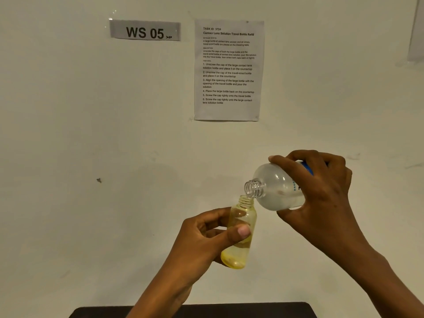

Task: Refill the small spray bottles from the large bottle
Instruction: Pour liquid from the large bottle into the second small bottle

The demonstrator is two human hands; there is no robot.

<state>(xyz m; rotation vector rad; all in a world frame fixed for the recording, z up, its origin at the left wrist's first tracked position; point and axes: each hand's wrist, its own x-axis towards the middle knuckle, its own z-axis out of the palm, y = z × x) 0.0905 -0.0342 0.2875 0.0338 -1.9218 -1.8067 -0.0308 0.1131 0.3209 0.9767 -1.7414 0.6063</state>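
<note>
My left hand (pixel 206 239) grips a small clear yellow-tinted bottle (pixel 239 246), uncapped, nearly upright and leaning a little to the right, held in the air before the wall. Yellowish liquid fills its lower part. My right hand (pixel 321 193) holds the large clear bottle (pixel 275 187) with a blue-printed label, tipped over to the left. Its open threaded neck (pixel 253 188) sits just above and touching the small bottle's mouth (pixel 246 200). No caps are in view.
A pale wall fills the view, with a "WS 05" sign (pixel 145 31) and a printed task sheet (pixel 228 70) taped to it. A dark tabletop edge (pixel 252 309) shows at the bottom under my forearms.
</note>
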